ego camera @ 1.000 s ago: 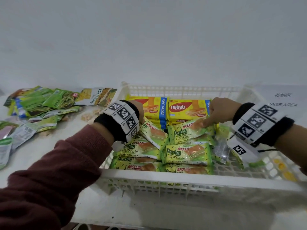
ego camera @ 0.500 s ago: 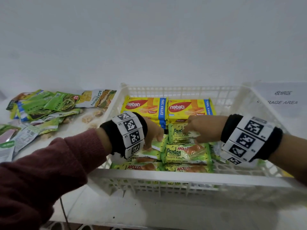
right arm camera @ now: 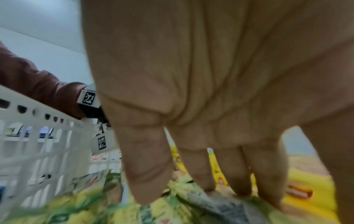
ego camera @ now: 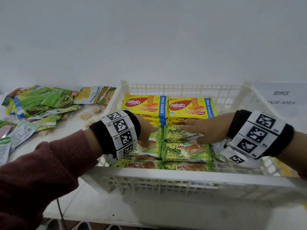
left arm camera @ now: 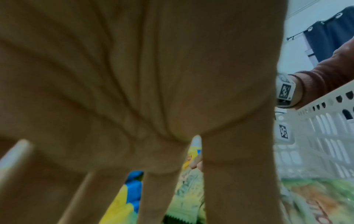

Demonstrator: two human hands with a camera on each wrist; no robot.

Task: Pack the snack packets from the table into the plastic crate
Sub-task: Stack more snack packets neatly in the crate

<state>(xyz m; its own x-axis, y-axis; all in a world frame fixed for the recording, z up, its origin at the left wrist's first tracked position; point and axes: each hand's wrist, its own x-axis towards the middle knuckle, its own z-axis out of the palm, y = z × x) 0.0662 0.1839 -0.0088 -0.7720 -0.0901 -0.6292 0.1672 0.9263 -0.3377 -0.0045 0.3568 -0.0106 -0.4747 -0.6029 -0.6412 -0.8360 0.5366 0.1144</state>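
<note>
The white plastic crate (ego camera: 182, 177) holds two yellow Nabati wafer packs (ego camera: 144, 105) at the back and several green Pandan cake packets in front. My left hand (ego camera: 147, 131) reaches in from the left, and its straight fingers press on a green packet (ego camera: 153, 145). In the left wrist view the left hand (left arm camera: 153, 151) shows spread, straight fingers. My right hand (ego camera: 204, 128) lies flat on another Pandan packet (ego camera: 176, 132) just in front of the wafers. Its straight fingers (right arm camera: 203, 174) touch that wrapper in the right wrist view. Neither hand grips anything.
A heap of green snack pouches (ego camera: 49, 100) and a jackfruit bag (ego camera: 98, 95) lie on the white table left of the crate, with loose crumbs (ego camera: 86, 116) nearby. A paper sign (ego camera: 280, 98) lies at the right. A white wall stands close behind.
Both hands have moved deeper into the crate and flattened onto the Pandan packets. The tilted packets under them now lie level. The right hand's fingers have straightened.
</note>
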